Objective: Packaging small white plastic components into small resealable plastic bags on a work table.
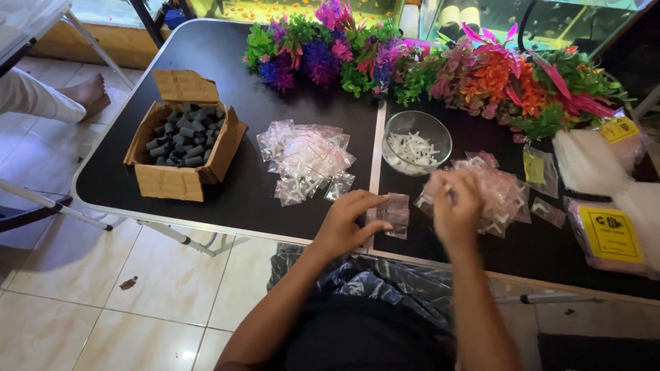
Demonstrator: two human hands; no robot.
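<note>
A: What do the hands have?

B: The left hand (347, 221) pinches a small clear plastic bag (397, 213) by its edge, fingers narrowed on it; the bag lies on the bench (227, 199) just right of that hand, near the front edge. The right hand (455, 206) is curled with fingertips drawn together, seemingly on a small white piece, but it is blurred and I cannot tell for sure.

A: And around them?

B: Under and beyond the right hand sits a pile of filled bags (498, 192), partly hidden by it. Just ahead, between the hands, stands a glass bowl (416, 141) of white plastic pieces. Ahead and left of the left hand lies another heap of clear bags (306, 161), farther left an open cardboard box (182, 148) of dark cylinders. Artificial plants (426, 65) line the far side.

A: Any room?

B: Bare bench lies left of the left hand. Right of the right hand, yellow-labelled packets (608, 237) run off frame. A person's foot (86, 93) shows far left, on the floor.
</note>
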